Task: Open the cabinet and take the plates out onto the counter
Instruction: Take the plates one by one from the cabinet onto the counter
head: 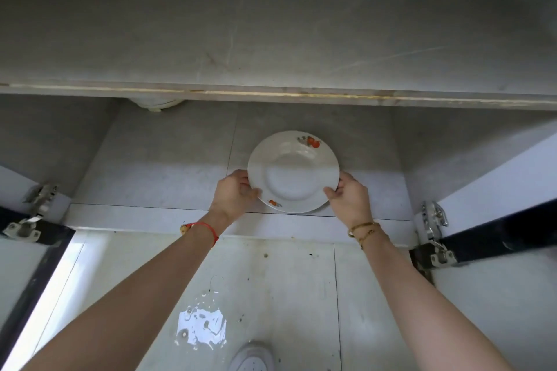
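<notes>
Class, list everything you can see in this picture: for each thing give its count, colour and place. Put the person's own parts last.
Plate: one certain, perhaps another beneath, white with orange flowers, on the cabinet floor.
Crockery: count unclear, white, far left, partly hidden under the counter.
Cabinet doors: two, white, swung open.
Hinges: four, metal, at both sides.
Shoe: one, white, on the tiled floor.
Left hand: gripping the plate's left rim; red string at the wrist.
Right hand: gripping its right rim; gold bracelets.

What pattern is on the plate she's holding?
The plate is white, with small orange-red fruit or flower sprigs on its rim; the head view shows it.
</notes>
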The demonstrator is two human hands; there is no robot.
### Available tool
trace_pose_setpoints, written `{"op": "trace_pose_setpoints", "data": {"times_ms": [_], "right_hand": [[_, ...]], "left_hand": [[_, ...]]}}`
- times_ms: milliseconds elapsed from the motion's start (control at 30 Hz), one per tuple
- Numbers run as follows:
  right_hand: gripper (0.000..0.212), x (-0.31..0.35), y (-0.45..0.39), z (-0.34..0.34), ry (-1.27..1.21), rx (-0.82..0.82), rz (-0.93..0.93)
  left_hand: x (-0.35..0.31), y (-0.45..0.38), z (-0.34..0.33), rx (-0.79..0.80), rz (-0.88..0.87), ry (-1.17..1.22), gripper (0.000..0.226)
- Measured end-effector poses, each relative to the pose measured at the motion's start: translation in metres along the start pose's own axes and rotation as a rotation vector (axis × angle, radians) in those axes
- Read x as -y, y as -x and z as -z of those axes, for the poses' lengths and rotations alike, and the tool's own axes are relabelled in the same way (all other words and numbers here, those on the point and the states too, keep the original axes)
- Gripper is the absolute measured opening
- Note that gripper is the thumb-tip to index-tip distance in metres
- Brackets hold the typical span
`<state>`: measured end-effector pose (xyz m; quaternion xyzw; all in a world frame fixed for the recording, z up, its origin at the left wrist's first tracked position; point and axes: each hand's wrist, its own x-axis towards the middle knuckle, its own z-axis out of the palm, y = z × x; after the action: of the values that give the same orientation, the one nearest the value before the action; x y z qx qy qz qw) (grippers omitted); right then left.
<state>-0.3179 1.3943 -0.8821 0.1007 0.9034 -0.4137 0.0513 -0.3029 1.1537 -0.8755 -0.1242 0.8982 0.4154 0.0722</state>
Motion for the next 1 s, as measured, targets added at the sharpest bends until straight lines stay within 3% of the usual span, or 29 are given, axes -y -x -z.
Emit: {"op": "trace_pose_setpoints", "data": {"times_ms": [267, 400, 767, 1000], "right_hand": [[0.023, 0.015, 0.06, 0.022, -0.154, -0.059, 0.064], [0.038, 0.025, 0.085, 0.037, -0.16, -0.067, 0.075], [0.018, 0.101, 0.159, 0.108, -0.034, -0.022, -0.026], [0.026, 0.179, 0.25, 0.193, -0.047, 0.045, -0.097]], "left_hand": [[-0.01, 0.06, 0.025, -0.142, -0.107, 0.113, 0.032], [-0.02, 0.082, 0.038, -0.142, -0.117, 0.123, 0.032], [-0.086, 0.163, 0.108, -0.092, -0.048, 0.14, 0.035], [-0.159, 0.259, 0.186, -0.032, 0.061, 0.14, 0.035]]}}
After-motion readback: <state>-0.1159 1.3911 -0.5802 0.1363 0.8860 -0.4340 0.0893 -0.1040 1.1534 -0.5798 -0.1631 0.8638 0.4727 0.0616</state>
